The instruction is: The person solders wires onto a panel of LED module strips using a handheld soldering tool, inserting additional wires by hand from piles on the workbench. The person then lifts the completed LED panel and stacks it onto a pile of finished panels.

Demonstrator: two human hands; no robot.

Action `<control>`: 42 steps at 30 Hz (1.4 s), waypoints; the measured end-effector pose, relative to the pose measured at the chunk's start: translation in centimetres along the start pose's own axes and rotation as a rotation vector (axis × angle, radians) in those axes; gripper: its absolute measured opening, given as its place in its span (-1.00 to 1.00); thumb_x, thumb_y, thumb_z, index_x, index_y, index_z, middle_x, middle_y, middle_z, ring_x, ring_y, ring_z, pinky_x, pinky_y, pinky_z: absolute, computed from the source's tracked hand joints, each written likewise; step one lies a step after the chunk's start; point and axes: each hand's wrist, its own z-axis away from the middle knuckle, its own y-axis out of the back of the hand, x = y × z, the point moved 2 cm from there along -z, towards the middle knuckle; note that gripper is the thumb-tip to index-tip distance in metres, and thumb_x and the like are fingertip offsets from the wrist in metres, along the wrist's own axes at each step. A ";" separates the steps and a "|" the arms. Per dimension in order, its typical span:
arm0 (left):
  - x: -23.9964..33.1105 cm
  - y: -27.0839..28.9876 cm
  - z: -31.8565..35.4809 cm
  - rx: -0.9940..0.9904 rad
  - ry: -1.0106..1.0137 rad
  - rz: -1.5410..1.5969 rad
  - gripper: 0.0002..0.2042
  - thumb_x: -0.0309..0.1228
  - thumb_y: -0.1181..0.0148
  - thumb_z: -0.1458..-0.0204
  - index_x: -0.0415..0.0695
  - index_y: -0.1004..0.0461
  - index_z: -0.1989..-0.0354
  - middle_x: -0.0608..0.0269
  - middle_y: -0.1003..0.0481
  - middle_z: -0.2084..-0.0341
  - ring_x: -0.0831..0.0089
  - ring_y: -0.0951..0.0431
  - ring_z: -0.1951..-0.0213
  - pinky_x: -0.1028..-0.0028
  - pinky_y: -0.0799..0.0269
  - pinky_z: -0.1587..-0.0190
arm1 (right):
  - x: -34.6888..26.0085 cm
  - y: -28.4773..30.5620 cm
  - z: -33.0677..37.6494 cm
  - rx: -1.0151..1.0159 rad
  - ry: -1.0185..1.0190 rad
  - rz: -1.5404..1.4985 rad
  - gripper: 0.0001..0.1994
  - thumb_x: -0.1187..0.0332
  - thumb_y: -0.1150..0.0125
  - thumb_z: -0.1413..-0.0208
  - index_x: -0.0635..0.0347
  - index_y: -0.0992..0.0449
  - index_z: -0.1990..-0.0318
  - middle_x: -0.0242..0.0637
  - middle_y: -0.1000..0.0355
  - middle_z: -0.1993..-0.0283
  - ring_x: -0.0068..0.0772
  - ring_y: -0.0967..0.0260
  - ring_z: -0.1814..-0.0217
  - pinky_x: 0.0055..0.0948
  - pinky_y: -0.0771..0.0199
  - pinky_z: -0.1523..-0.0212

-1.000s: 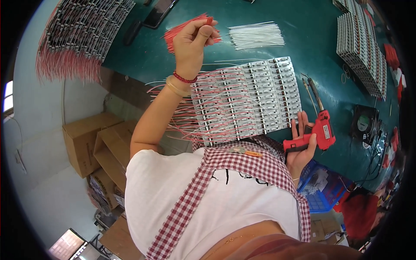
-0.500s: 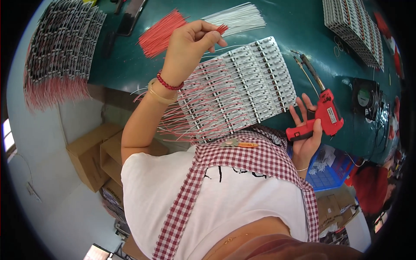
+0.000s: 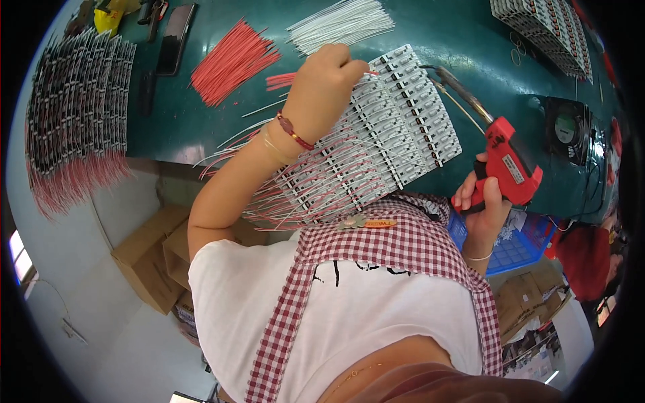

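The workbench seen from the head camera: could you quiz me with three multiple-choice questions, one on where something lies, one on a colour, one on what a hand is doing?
1. Where does the loose bundle of white wires lie?
A. On the green bench top beyond the panel of circuit strips
B. In the blue basket
C. On the cardboard boxes

2. What colour is the body of the soldering gun?
A. Yellow
B. Red
C. White

3. What is the right hand doing?
A. Resting flat on the bench
B. Holding a phone
C. Gripping the gun's handle

Answers:
1. A: the white bundle lies on the green bench, past the panel of circuit strips and right of the red wires.
2. B: its casing is red, with a metal tip.
3. C: its fingers wrap the handle, while the left hand pinches a red wire at the panel.
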 end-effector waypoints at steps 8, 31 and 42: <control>1.6 -1.7 0.8 0.040 -0.070 -0.135 -0.74 -0.64 -0.16 0.24 -0.18 -0.57 0.30 0.22 -0.35 0.50 0.29 -0.42 0.38 0.36 -0.38 0.31 | 0.5 -1.4 -0.8 -0.091 -0.141 0.237 -0.77 0.31 -0.13 -0.20 0.35 -0.39 0.22 -0.32 -0.36 0.58 -0.62 -0.25 0.65 -0.60 -0.26 0.61; 4.0 -2.2 0.5 0.013 -0.010 -0.158 -0.77 -0.60 -0.15 0.22 -0.20 -0.55 0.30 0.22 -0.32 0.49 0.30 -0.39 0.39 0.37 -0.37 0.31 | 0.5 0.3 -0.3 -0.015 -0.136 0.433 -0.75 0.54 -0.36 0.00 0.29 -0.48 0.15 -0.41 -0.44 0.50 -0.65 -0.33 0.58 -0.61 -0.31 0.58; 4.4 -2.4 0.5 0.015 -0.006 -0.147 -0.77 -0.59 -0.14 0.20 -0.21 -0.54 0.29 0.20 -0.31 0.49 0.28 -0.39 0.38 0.36 -0.36 0.30 | 0.3 1.1 -0.2 -0.010 -0.170 0.431 -0.75 0.52 -0.40 0.03 0.26 -0.52 0.17 -0.42 -0.47 0.39 -0.66 -0.36 0.47 -0.61 -0.35 0.48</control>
